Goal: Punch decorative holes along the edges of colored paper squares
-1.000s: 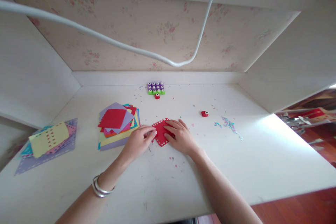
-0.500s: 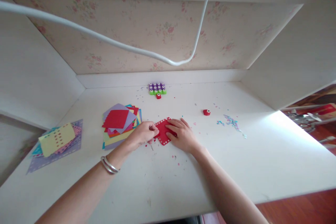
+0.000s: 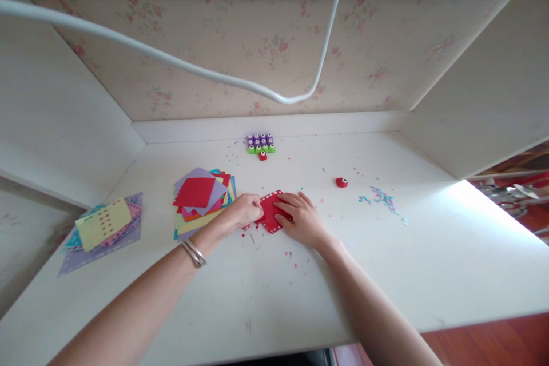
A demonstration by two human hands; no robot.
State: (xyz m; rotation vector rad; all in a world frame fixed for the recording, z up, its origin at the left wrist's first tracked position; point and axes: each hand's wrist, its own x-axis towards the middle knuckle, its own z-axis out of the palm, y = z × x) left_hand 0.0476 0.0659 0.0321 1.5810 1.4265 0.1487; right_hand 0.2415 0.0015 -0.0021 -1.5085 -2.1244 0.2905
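Note:
A red sheet of paper (image 3: 271, 223) with small holes punched along its edges lies on the white table. At its left edge my left hand (image 3: 246, 210) is closed on a red craft punch (image 3: 259, 219), mostly hidden by the fingers. My right hand (image 3: 301, 221) rests flat on the right part of the sheet, fingers stretched out and holding nothing. Small punched-out bits (image 3: 253, 234) lie just below my left hand.
Colored paper (image 3: 195, 191) is piled left of my hands, with punched sheets (image 3: 105, 226) farther left. Purple and green punches (image 3: 260, 143) stand in rows at the back, a red punch (image 3: 263, 156) before them. Another red punch (image 3: 342, 182) and confetti (image 3: 383, 199) lie right. A white cable (image 3: 240, 87) hangs in front.
The whole view has shifted slightly, so the things on the table appear a little farther right. My left hand stays closed at the sheet's left edge, and my right hand stays flat on it.

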